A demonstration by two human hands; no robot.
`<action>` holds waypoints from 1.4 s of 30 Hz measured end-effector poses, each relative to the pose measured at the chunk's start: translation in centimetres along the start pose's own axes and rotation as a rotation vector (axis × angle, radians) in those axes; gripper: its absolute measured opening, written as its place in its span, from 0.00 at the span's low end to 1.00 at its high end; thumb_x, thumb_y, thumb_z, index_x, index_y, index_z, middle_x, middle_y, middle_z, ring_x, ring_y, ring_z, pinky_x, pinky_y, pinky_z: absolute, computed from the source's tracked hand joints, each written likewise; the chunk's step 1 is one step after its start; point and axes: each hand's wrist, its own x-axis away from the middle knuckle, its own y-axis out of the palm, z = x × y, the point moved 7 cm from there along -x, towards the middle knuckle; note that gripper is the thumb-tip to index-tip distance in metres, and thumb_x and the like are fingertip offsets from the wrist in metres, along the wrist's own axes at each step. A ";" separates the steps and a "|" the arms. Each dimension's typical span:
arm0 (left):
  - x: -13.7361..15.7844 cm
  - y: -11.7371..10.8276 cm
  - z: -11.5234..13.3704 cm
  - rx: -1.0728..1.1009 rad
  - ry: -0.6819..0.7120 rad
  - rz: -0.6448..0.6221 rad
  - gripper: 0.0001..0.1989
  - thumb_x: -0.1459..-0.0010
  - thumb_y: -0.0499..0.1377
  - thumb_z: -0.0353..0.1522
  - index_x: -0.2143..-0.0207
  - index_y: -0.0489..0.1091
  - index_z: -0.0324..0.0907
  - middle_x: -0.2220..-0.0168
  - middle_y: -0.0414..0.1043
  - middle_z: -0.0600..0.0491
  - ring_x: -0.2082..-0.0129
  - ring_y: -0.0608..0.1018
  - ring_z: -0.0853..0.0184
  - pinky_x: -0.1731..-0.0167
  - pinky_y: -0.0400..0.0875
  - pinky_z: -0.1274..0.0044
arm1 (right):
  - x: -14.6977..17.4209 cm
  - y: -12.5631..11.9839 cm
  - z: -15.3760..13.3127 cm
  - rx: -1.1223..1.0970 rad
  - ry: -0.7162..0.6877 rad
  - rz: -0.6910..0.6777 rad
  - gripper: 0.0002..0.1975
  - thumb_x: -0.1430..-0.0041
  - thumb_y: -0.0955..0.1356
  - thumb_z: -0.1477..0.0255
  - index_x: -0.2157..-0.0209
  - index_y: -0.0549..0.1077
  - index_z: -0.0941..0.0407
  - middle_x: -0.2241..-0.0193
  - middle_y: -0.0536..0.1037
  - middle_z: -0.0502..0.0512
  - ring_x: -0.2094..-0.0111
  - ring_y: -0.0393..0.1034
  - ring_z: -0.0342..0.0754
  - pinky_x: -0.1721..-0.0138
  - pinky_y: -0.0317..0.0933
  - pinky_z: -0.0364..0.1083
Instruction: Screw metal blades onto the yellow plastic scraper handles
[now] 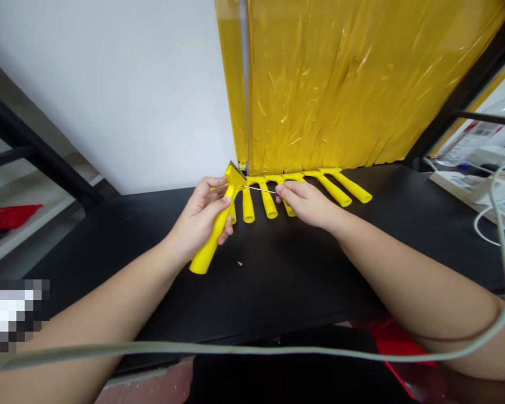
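Note:
My left hand [202, 216] is wrapped round a yellow scraper [214, 241], its handle slanting down toward me and a dark edge on its head at the top. My right hand [301, 202] pinches a thin metal rod [258, 189], perhaps a hex key or screwdriver shaft; its grip end is hidden in the fingers. The rod's far tip meets or nearly meets the scraper's head. Behind both hands lies a row of several similar yellow scrapers [335, 189], handles toward me. A tiny pale piece, perhaps a screw [239, 263], rests on the black table [294, 275].
A pale cable [252, 350] crosses close to the camera and curves up at the right. Behind the table stand a white panel [122, 101] and yellow plastic sheeting [332, 90]. White equipment with cables [483, 174] sits at the right; a red item [12, 216] lies on the left shelf.

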 end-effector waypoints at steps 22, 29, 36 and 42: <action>0.3 0.2 0.5 0.025 0.135 -0.047 0.14 0.33 0.61 0.33 0.50 0.59 0.48 0.60 0.68 0.59 0.83 0.75 0.75 0.92 0.67 0.83 | 0.8 1.9 0.1 -0.854 0.376 -0.222 0.21 0.32 0.71 0.61 0.74 0.65 0.56 0.82 0.51 0.40 0.81 0.38 0.36 0.81 0.40 0.38; -0.2 -0.7 1.1 0.059 0.126 0.031 0.15 0.35 0.62 0.31 0.50 0.59 0.48 0.60 0.71 0.57 0.83 0.75 0.73 0.91 0.65 0.82 | 0.9 2.9 -0.8 -0.599 0.152 -0.386 0.12 0.28 0.64 0.68 0.65 0.72 0.58 0.78 0.68 0.48 0.79 0.63 0.41 0.74 0.61 0.41; -0.6 -2.7 0.4 0.101 -0.053 0.182 0.19 0.38 0.60 0.31 0.47 0.57 0.49 0.78 0.69 0.61 0.87 0.69 0.70 0.88 0.63 0.83 | 2.6 5.5 -3.4 -0.062 -0.219 -0.530 0.05 0.37 0.67 0.79 0.62 0.75 0.57 0.65 0.79 0.52 0.65 0.71 0.45 0.60 0.66 0.44; -0.8 -2.7 -0.9 0.135 -0.155 0.150 0.23 0.38 0.59 0.32 0.44 0.56 0.49 0.81 0.68 0.59 0.87 0.68 0.68 0.87 0.62 0.83 | 4.5 9.2 -6.6 0.136 -0.529 -0.562 0.05 0.36 0.72 0.76 0.58 0.80 0.59 0.61 0.80 0.56 0.60 0.75 0.48 0.54 0.67 0.47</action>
